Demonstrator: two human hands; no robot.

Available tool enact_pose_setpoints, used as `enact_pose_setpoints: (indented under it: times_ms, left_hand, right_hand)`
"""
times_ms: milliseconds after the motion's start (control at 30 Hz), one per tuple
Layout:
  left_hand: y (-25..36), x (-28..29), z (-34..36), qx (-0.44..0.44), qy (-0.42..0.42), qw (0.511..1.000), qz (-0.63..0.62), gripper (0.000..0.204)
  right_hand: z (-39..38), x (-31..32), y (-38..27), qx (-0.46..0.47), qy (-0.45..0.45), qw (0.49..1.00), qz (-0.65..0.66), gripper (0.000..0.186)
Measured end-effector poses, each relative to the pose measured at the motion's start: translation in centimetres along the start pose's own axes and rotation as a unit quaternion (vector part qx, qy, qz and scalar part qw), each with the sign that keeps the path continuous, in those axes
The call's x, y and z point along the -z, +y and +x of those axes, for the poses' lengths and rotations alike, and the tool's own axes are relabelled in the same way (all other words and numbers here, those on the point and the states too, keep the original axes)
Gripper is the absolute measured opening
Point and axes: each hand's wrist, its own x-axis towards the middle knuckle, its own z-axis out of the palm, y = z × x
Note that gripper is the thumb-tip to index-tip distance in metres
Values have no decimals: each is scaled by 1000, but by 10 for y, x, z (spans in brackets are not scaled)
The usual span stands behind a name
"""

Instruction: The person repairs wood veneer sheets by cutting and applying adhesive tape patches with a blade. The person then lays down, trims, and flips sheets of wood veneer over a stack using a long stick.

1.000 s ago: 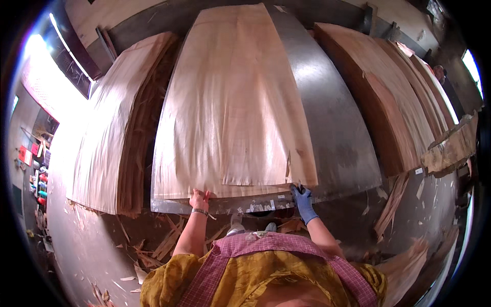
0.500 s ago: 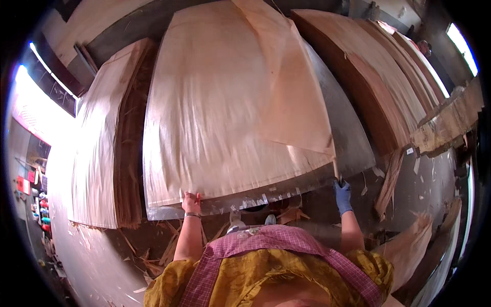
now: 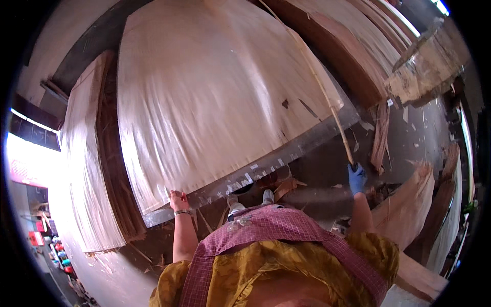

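Observation:
A wide pale wood veneer sheet [image 3: 204, 107] lies spread over a stack on a grey metal-topped table [image 3: 307, 146]. At the sheet's near left corner is my bare left hand [image 3: 179, 200], its fingers closed on the edge. My right hand [image 3: 357, 178], in a blue glove, is wrapped round the near end of a long thin stick [image 3: 327, 97]. That stick slants away from me along the sheet's right edge. A small dark hole and a slit show in the sheet near its right front.
Tall veneer stacks stand at left [image 3: 84, 169] and at far right [image 3: 353, 56]. A rough wooden plank [image 3: 427, 64] juts in at right. Torn veneer pieces [image 3: 404, 210] lie to my right, and scraps litter the floor.
The veneer flap folded over at right now lies flat. My right hand and the stick have swung outward to the right, and the whole view has shifted. My left hand stays at the corner.

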Motion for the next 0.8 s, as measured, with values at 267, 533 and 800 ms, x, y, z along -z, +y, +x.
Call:
enact_pose_setpoints:
  times_ms: [267, 533, 800]
  left_hand:
    - [1, 13, 13, -38, -3, 998, 41, 26]
    - [4, 30, 31, -36, -159, 984, 68, 20]
    - [-2, 14, -5, 56, -133, 978, 153, 40]
  right_hand:
    - [-1, 30, -20, 37, -39, 998, 12, 33]
    - [-76, -81, -145, 21, -297, 905, 303, 40]
    - [-156, -134, -276, 60, -349, 902, 247, 56]
